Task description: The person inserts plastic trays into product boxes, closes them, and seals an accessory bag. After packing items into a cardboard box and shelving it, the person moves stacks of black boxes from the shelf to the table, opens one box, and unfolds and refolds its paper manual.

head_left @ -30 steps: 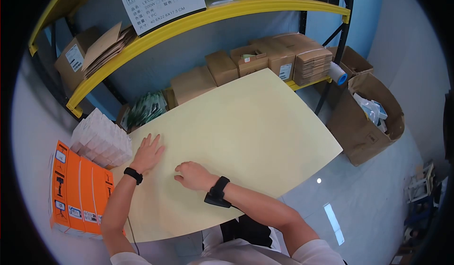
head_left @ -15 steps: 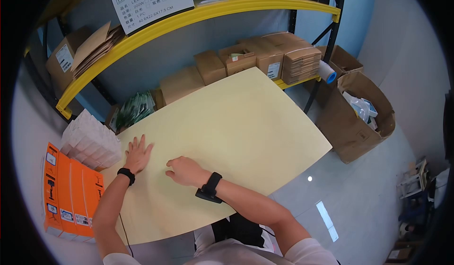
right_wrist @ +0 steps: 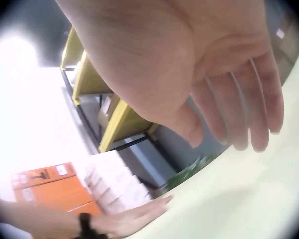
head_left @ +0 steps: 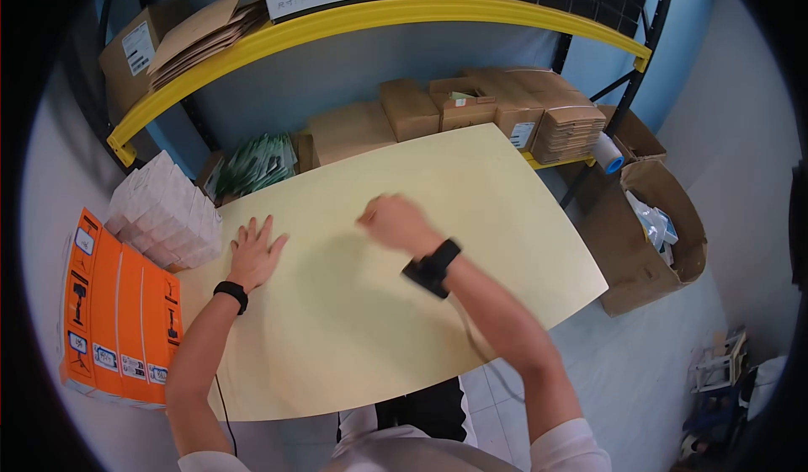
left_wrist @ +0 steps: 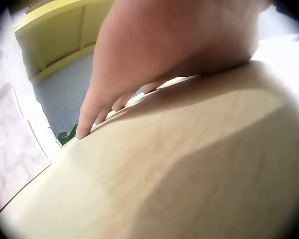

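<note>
A pale yellow tabletop (head_left: 353,346) fills the middle of the head view, with nothing lying on it. My left hand (head_left: 255,257) rests on its left part, fingers spread; in the left wrist view, the fingertips (left_wrist: 83,133) press against the surface. Above the middle of the top is my right hand (head_left: 397,224), slightly blurred, its shadow falling on the tabletop below. The right wrist view shows this hand's palm (right_wrist: 154,55) with loosely bent fingers and nothing held.
Orange boxes (head_left: 126,320) and stacked white boxes (head_left: 164,211) stand along the left edge. Behind is a yellow-beamed shelf (head_left: 379,16) with cartons (head_left: 408,110) and green packets (head_left: 257,165). An open brown carton (head_left: 640,253) stands on the floor at right.
My right hand has lifted and moved forward and to the right over the tabletop. The left hand stays spread on the left part. The head view has shifted.
</note>
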`<state>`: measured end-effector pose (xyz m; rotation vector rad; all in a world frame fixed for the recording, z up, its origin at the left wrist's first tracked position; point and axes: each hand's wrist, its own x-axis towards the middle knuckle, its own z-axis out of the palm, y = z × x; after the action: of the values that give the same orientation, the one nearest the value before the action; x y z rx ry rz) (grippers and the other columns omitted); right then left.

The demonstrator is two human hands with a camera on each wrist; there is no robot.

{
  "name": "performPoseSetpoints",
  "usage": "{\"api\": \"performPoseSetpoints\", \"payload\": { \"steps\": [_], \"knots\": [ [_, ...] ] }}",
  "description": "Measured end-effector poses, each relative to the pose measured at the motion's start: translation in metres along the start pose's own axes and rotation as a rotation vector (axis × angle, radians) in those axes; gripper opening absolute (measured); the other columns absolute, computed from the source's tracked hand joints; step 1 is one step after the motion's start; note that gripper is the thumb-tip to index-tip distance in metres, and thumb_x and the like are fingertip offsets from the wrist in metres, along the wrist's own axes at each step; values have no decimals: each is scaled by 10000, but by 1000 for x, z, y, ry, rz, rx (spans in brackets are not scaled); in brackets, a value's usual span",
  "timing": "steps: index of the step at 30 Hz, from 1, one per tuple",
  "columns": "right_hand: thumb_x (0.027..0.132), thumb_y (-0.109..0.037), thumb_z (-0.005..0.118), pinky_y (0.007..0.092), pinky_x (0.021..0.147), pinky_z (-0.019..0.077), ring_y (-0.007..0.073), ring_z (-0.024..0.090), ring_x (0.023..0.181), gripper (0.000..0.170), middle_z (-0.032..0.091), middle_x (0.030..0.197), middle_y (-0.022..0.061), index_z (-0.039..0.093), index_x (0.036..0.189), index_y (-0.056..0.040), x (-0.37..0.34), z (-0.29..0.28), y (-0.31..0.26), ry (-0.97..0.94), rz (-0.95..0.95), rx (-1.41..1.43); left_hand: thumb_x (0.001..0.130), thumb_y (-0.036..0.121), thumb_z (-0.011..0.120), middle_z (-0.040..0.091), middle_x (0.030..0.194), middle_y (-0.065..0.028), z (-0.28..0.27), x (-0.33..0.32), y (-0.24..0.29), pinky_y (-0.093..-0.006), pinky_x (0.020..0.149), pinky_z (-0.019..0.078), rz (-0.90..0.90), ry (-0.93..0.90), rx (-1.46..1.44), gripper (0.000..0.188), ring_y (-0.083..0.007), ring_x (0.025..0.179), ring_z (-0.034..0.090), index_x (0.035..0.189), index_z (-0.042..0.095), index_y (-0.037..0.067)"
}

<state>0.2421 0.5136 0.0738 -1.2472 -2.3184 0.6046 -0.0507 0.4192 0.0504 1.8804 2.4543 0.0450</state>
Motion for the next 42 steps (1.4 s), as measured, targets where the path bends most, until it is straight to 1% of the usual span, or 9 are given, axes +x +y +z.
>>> {"api": "performPoseSetpoints", "payload": {
  "steps": [2, 7, 13, 15, 20, 26, 33, 38, 42],
  "knots": [
    [826, -279, 648, 477, 786, 536, 395, 665, 880, 287, 684, 886, 241, 688, 843, 4, 34, -37, 37, 97, 96, -104, 951, 618, 358, 227, 1549, -244, -1, -1, 2, -632, 1113, 175, -9, -4, -6, 717, -479, 1415, 195, 1522, 261, 195],
    [806, -125, 590, 471, 770, 550, 384, 671, 896, 220, 686, 963, 231, 643, 979, 0, 105, -100, 135, 417, 295, -511, 968, 593, 324, 211, 1553, -241, -6, 2, 3, -624, 1104, 220, 3, -60, 73, 709, -487, 1405, 206, 1528, 230, 169],
    [807, -76, 590, 464, 834, 545, 379, 647, 990, 441, 511, 1341, 204, 550, 1246, -71, 165, -120, 231, 517, 45, -610, 972, 585, 312, 198, 1546, -269, -9, 6, 1, -646, 1080, 247, 30, -110, 101, 735, -514, 1390, 210, 1527, 206, 114],
    [816, -45, 566, 466, 855, 539, 385, 632, 1023, 537, 503, 1320, 205, 471, 1342, -87, 169, -119, 235, 401, -32, -635, 965, 608, 298, 192, 1551, -264, -6, 8, -1, -655, 1081, 230, 24, -108, 90, 747, -519, 1394, 202, 1531, 205, 129],
    [816, -82, 583, 484, 818, 540, 350, 666, 903, 152, 607, 1060, 167, 693, 912, -39, 162, -110, 243, 471, 103, -631, 960, 628, 280, 177, 1559, -261, -2, 9, -1, -673, 1081, 202, 28, -106, 75, 758, -527, 1401, 179, 1535, 200, 140],
    [787, -99, 617, 464, 778, 521, 372, 632, 849, 131, 602, 883, 165, 732, 832, -57, 133, -109, 239, 512, 2, -515, 961, 626, 286, 169, 1562, -258, -4, 9, 0, -674, 1090, 181, 12, -122, 53, 755, -522, 1412, 149, 1538, 192, 147],
    [775, -105, 619, 467, 757, 511, 372, 635, 855, 138, 647, 934, 163, 722, 855, -59, 118, -113, 248, 496, -94, -445, 959, 626, 293, 163, 1565, -255, -5, 7, 1, -670, 1096, 175, 9, -114, 50, 756, -513, 1416, 151, 1538, 192, 149],
    [767, -180, 634, 434, 777, 524, 372, 648, 857, 224, 676, 850, 196, 688, 945, -54, 138, -116, 239, 266, 99, -660, 958, 626, 298, 163, 1565, -255, -5, 7, 2, -665, 1099, 176, 5, -114, 53, 758, -512, 1417, 149, 1539, 192, 150],
    [699, -164, 604, 417, 799, 548, 333, 678, 918, 340, 704, 919, 196, 689, 1006, -42, 154, -141, 197, 63, 304, -414, 958, 622, 306, 169, 1562, -257, -5, 9, 1, -666, 1098, 180, -1, -111, 58, 757, -514, 1416, 153, 1537, 196, 147]
  ]
}}
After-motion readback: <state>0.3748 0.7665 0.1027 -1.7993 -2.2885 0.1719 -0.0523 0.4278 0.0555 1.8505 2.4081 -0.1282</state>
